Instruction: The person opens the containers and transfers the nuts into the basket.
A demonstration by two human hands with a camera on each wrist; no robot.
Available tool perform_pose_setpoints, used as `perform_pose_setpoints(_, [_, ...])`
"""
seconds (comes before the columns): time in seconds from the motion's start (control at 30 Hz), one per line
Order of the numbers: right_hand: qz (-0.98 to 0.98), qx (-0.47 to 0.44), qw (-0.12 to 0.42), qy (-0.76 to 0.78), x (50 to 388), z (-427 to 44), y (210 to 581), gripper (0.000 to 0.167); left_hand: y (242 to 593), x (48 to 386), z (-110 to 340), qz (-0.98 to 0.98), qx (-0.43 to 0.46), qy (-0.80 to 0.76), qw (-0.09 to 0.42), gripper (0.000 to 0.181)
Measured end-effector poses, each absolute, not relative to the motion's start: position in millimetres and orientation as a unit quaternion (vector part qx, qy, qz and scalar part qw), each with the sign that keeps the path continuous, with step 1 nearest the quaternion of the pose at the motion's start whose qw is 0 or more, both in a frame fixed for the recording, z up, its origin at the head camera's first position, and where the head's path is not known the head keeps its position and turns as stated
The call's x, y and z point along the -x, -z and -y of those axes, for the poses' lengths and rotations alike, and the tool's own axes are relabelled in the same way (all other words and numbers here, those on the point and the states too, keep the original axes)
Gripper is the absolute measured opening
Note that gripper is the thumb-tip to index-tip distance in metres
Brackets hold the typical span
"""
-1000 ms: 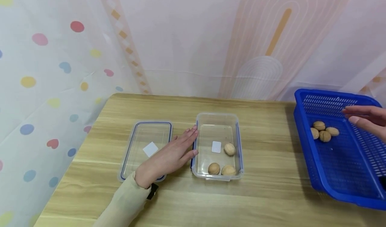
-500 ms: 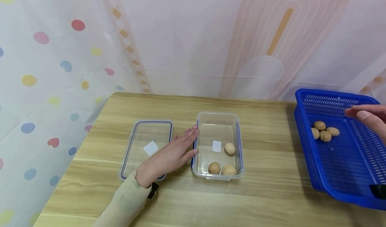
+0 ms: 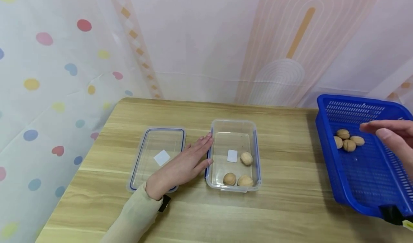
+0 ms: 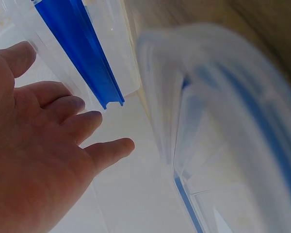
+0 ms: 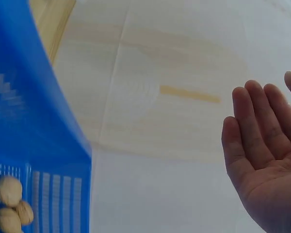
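My left hand (image 3: 184, 162) touches the left side of a clear plastic box (image 3: 222, 139) with its fingers extended. Inside that box lie three walnuts (image 3: 246, 158), one by the right wall and two along the near end. My right hand (image 3: 395, 139) hovers above the blue basket (image 3: 346, 196), and its palm holds nothing in the right wrist view. Several walnuts (image 3: 349, 145) sit together at the basket's left side. In the left wrist view the left hand (image 4: 53, 131) is beside the box's blue clip (image 4: 80, 48).
A clear lid (image 3: 145, 139) with a blue seal lies on the wooden table (image 3: 274, 218), left of the box and partly under the left forearm. Behind the table hangs a patterned cloth (image 3: 206, 49). A white label (image 3: 232, 156) shows in the box.
Over the basket, my right hand shifts slightly, first rightward, then back left and lower. The left hand stays against the box, and the walnuts have not moved.
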State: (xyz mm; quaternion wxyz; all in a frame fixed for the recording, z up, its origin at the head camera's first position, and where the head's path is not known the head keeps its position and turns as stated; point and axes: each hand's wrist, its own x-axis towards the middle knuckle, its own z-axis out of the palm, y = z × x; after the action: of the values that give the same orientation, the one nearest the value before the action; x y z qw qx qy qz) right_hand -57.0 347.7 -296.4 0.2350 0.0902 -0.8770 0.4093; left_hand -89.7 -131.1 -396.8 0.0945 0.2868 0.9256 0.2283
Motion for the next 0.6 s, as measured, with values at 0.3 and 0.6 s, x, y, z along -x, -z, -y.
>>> perform_pose_setpoints(0.3, [0.868, -0.114, 0.173, -0.452, 41.9, -311.9, 298.1, 0.03, 394.7, 91.3, 131.1, -0.925, -0.287, -0.228, 0.094, 0.065])
perform_pose_setpoints(0.6, [0.849, -0.164, 0.137, -0.483, 31.7, -269.1, 306.9, 0.034, 395.4, 90.2, 130.7, -0.923, -0.29, -0.234, 0.093, 0.065])
